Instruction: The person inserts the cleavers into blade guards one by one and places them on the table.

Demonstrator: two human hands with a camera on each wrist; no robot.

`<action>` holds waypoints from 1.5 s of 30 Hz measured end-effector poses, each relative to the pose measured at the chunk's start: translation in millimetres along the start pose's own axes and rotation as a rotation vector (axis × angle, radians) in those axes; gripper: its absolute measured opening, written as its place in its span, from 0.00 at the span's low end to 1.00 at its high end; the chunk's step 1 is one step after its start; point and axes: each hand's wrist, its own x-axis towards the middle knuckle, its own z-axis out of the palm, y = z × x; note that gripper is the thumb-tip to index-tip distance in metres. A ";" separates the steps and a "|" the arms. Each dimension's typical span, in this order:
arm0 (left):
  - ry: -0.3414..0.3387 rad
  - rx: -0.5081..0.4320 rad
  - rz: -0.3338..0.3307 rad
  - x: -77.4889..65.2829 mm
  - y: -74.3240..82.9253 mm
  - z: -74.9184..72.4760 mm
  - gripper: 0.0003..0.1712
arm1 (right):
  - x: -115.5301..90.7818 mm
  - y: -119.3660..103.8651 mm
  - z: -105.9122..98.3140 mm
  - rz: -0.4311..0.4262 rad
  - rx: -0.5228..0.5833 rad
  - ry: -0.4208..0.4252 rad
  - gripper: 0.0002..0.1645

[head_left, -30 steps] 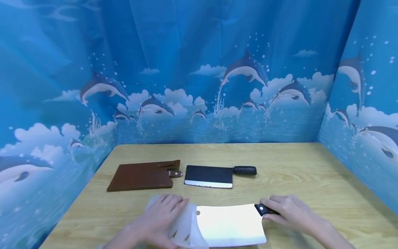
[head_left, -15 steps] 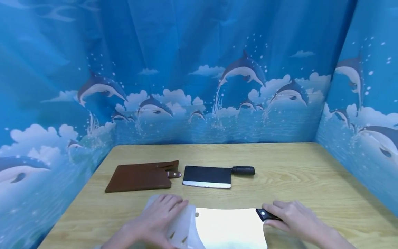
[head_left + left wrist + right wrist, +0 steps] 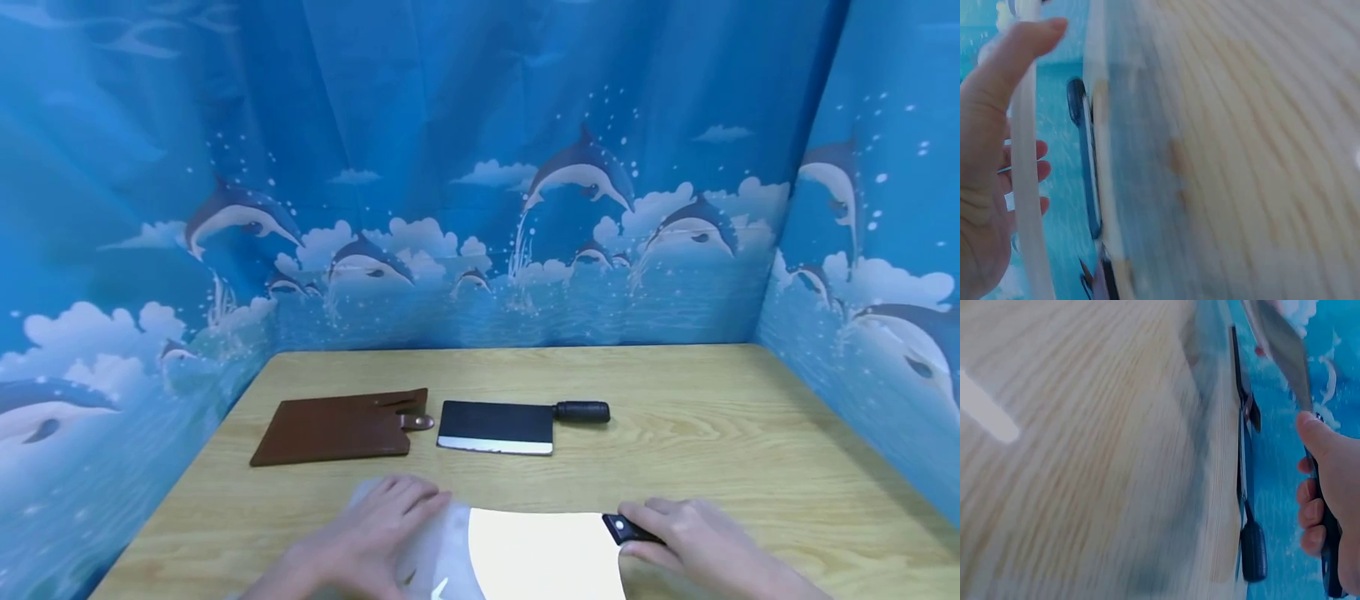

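In the head view my left hand [image 3: 367, 537] grips a translucent white blade sheath [image 3: 450, 550], thumb on the near side. The left wrist view shows the thumb and fingers on opposite faces of the sheath [image 3: 1025, 187], well above the table. My right hand [image 3: 678, 533] holds a kitchen cleaver by its black handle [image 3: 630, 530]. The cleaver's bright, wide blade [image 3: 543, 554] points left, and its tip end is inside the sheath's mouth. In the right wrist view, fingers curl around the handle [image 3: 1329, 537], and the blade [image 3: 1282, 350] is held clear of the table.
Further back on the wooden table [image 3: 697, 433] lies a second cleaver [image 3: 495, 423] with a dark blade and black handle. To its left is a flat brown leather sheath [image 3: 330, 429] with a snap strap. Blue dolphin-print curtains [image 3: 450, 167] stand behind and beside the table.
The right hand has moved left, and the cleaver's tip has slid further into the sheath, hiding the hole in the blade. Both hands sit slightly lower in the head view.
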 end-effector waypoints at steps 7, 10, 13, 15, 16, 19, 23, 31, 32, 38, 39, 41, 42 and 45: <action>-0.014 0.009 -0.005 5.1 3.7 0.5 0.60 | 5.2 -6.9 5.8 0.016 -0.010 0.012 0.18; 0.018 0.030 0.001 7.5 5.0 2.5 0.60 | 6.9 -9.1 9.6 0.007 -0.044 0.048 0.18; 0.024 0.040 -0.013 11.0 7.0 3.6 0.60 | 10.2 -12.0 13.0 0.023 -0.067 0.062 0.19; 0.015 0.036 -0.027 13.2 8.2 4.3 0.60 | 12.4 -14.4 14.9 0.042 -0.077 0.052 0.19; 0.010 0.036 -0.031 14.4 8.8 4.8 0.60 | 13.5 -15.7 15.6 0.058 -0.072 0.036 0.19; -0.002 0.036 -0.036 18.4 10.2 5.6 0.61 | 16.7 -19.1 17.6 0.115 -0.045 -0.012 0.19; -0.010 0.041 -0.031 23.8 11.6 7.2 0.61 | 20.3 -22.2 19.9 0.181 -0.030 -0.066 0.20; 0.064 0.135 0.009 31.7 15.7 14.0 0.62 | 29.5 -25.0 29.0 0.211 -0.072 -0.063 0.21; 0.066 0.141 0.006 32.6 16.5 14.5 0.62 | 31.0 -25.2 30.5 0.208 -0.079 -0.055 0.22; 0.036 0.147 -0.034 39.7 20.8 15.6 0.60 | 40.4 -25.6 40.3 0.166 -0.109 0.017 0.20; 0.031 0.151 -0.038 40.9 21.5 15.5 0.59 | 41.9 -25.7 42.1 0.157 -0.117 0.028 0.19; 0.024 0.161 -0.041 42.7 22.4 15.7 0.59 | 44.3 -26.2 45.4 0.142 -0.132 0.046 0.19; 0.020 0.166 -0.042 43.3 22.7 15.9 0.58 | 45.2 -26.5 46.8 0.142 -0.132 0.045 0.19; 0.003 0.178 -0.049 44.1 23.3 17.0 0.59 | 46.6 -26.8 49.9 0.151 -0.130 0.028 0.19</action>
